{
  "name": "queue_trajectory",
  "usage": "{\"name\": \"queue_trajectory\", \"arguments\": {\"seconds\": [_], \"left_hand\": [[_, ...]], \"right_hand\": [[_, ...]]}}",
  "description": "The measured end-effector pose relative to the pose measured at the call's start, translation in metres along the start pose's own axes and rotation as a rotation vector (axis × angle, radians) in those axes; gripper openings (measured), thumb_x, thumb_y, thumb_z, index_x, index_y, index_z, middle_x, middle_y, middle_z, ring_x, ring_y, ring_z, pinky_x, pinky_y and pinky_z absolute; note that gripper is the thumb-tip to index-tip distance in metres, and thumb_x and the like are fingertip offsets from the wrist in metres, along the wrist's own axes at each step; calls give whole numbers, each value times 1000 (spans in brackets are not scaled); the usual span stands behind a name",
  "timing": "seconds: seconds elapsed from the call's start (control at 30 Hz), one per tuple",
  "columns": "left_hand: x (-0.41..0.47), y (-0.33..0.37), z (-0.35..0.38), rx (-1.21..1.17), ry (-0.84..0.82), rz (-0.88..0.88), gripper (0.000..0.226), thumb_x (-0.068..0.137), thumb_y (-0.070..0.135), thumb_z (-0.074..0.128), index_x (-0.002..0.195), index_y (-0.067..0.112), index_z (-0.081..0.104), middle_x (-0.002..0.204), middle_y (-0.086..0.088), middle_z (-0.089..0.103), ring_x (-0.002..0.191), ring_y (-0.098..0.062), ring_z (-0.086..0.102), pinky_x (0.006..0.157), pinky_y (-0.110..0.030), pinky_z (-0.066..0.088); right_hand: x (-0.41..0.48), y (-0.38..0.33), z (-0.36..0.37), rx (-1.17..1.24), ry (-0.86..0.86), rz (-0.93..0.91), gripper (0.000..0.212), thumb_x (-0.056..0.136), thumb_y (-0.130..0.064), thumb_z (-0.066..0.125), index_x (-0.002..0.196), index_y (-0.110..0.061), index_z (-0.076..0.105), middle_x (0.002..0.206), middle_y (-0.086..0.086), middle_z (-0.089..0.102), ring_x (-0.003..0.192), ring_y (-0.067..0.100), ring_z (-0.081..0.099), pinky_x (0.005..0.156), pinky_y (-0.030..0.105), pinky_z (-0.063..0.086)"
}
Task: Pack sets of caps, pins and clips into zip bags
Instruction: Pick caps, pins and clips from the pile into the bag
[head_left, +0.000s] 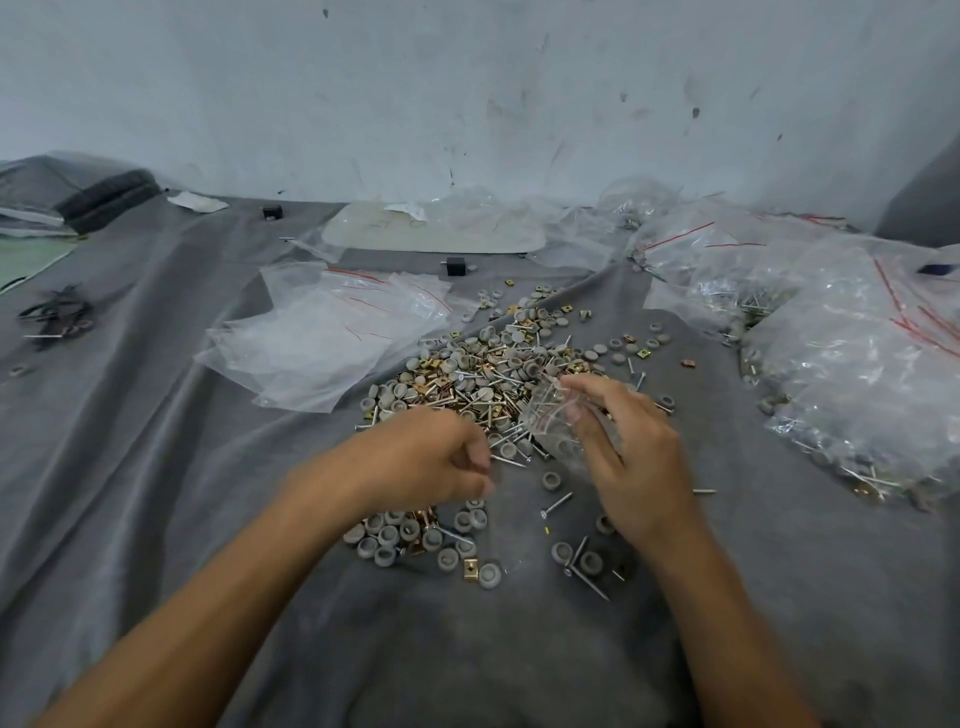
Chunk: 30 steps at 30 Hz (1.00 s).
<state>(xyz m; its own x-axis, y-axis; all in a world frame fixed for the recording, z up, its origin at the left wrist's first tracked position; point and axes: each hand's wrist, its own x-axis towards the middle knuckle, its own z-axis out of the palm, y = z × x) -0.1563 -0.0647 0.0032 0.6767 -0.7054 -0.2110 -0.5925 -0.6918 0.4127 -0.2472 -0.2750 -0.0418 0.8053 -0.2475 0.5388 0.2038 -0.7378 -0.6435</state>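
A heap of grey round caps, metal pins and brass clips (498, 364) lies spread on the grey cloth (156, 415). My right hand (623, 457) holds a small clear zip bag (558, 421) at the heap's near edge, with a few caps visible inside it. My left hand (441, 457) hovers just left of the bag, its fingers curled and pinched together; what they hold is blurred. A smaller cluster of caps and clips (415, 535) lies under and in front of the left hand. Loose pins (556, 504) lie between my hands.
Empty zip bags with red seals (322, 332) are stacked left of the heap. Filled bags (857, 364) are piled at the right. A pale flat sheet (431, 234) and two small black blocks (455, 266) lie further back, before the grey wall.
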Motion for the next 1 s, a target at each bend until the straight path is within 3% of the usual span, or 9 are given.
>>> {"name": "queue_trajectory", "arguments": {"seconds": [0.1, 0.17, 0.27, 0.4, 0.57, 0.67, 0.77, 0.83, 1.0], "left_hand": [[-6, 2, 7, 170, -58, -38, 44, 76, 62, 78, 106, 34, 61, 97, 15, 66, 89, -8, 61, 77, -31, 51], [-7, 4, 13, 261, -41, -33, 48, 75, 64, 76, 109, 34, 59, 101, 12, 66, 94, -14, 59, 76, -32, 49], [-7, 6, 17, 296, 22, 7, 30, 86, 48, 74, 109, 31, 64, 100, 9, 70, 95, -15, 62, 72, -29, 45], [-6, 10, 20, 310, 78, 52, 7, 89, 25, 67, 94, 27, 63, 93, 6, 70, 89, -18, 64, 73, -29, 49], [-3, 10, 20, 182, 88, 52, 19, 88, 30, 71, 106, 29, 65, 92, 13, 68, 82, -8, 60, 71, -25, 46], [-3, 13, 19, 136, 84, 67, 14, 91, 35, 69, 105, 32, 68, 86, 18, 65, 77, -1, 59, 67, -21, 42], [1, 20, 23, 260, 67, 133, 4, 92, 29, 65, 91, 26, 62, 89, 9, 68, 82, -14, 62, 71, -30, 50], [4, 23, 27, 306, 81, 152, 9, 91, 27, 62, 84, 26, 57, 91, 3, 68, 86, -21, 63, 75, -37, 54], [9, 19, 26, 170, 202, 116, 8, 89, 27, 66, 95, 26, 72, 82, 13, 68, 77, -8, 61, 71, -23, 47]], "right_hand": [[0, -1, 0, -2, 1, -5, 27, 103, -23, 58, 129, -25, 66, 122, -11, 68, 121, 17, 59, 102, 46, 48], [0, -2, 0, -7, 5, -22, 26, 103, -20, 59, 128, -23, 67, 120, -12, 68, 118, 16, 60, 101, 48, 48], [-1, -3, 0, -9, 8, -32, 26, 102, -19, 60, 127, -22, 68, 118, -14, 67, 116, 14, 62, 100, 49, 49], [0, -2, -1, 0, -3, -13, 26, 103, -22, 58, 127, -22, 67, 121, -8, 70, 118, 18, 62, 100, 51, 48], [0, -1, -1, 2, -10, -1, 25, 103, -22, 58, 127, -24, 66, 121, -7, 70, 119, 18, 61, 100, 50, 48], [1, 0, -1, 3, -3, 1, 25, 103, -23, 58, 127, -24, 66, 120, -7, 70, 119, 18, 61, 100, 50, 48], [1, -1, 0, 10, 5, -5, 26, 103, -24, 58, 127, -24, 66, 119, -7, 71, 117, 17, 62, 100, 50, 49], [1, -1, -1, 12, 7, -9, 25, 102, -23, 58, 126, -24, 67, 119, -7, 71, 117, 16, 63, 99, 49, 49], [1, -1, -1, 3, 14, -13, 24, 103, -23, 59, 126, -25, 67, 117, -10, 71, 114, 14, 63, 98, 48, 50]]}}
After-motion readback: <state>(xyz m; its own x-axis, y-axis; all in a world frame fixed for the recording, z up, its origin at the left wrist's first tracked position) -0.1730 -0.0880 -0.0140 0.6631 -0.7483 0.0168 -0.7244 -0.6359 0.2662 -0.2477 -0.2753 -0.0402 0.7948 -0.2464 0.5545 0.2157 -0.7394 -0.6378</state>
